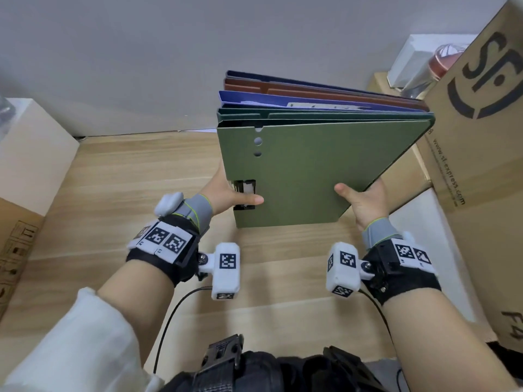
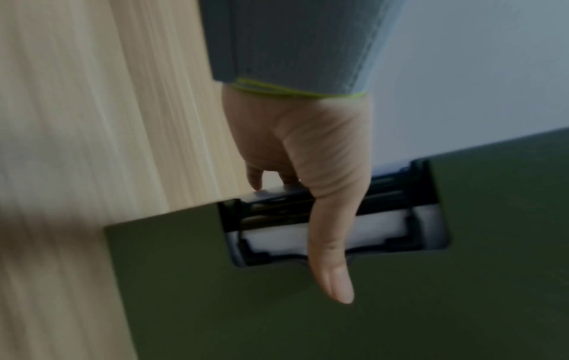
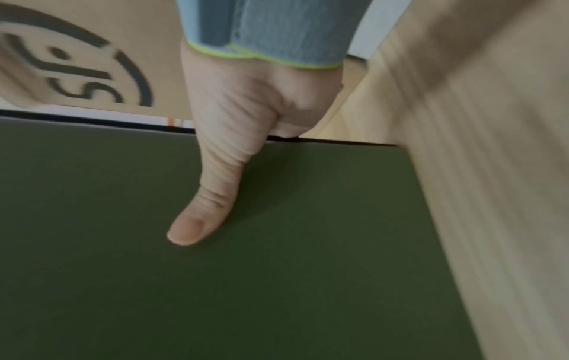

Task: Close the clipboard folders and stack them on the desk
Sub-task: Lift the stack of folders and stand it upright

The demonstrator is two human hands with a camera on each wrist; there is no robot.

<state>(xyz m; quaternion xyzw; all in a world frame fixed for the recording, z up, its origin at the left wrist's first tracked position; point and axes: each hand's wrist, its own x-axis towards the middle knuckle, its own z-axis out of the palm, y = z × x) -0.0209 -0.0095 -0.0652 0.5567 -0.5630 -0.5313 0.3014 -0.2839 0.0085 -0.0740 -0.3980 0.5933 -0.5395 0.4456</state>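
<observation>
I hold a stack of closed clipboard folders (image 1: 305, 171) tilted above the wooden desk (image 1: 113, 193), near edge raised. The green folder (image 2: 338, 316) (image 3: 246, 268) is on top; blue (image 1: 283, 101), brown (image 1: 311, 90) and dark navy (image 1: 283, 77) ones show at the far end. My left hand (image 1: 226, 193) grips the left edge, thumb (image 2: 331, 255) lying across the black clip (image 2: 385, 214) in its cutout, fingers underneath. My right hand (image 1: 365, 199) grips the right edge, thumb (image 3: 203, 204) flat on the green cover, fingers hidden below.
A large cardboard box (image 1: 481, 108) with a printed logo stands at the right, close to the folders. White boxes (image 1: 410, 58) and a red-capped container (image 1: 441, 60) sit behind it. A white box (image 1: 31, 148) and cardboard stand at the left. The grey wall (image 1: 169, 52) lies behind.
</observation>
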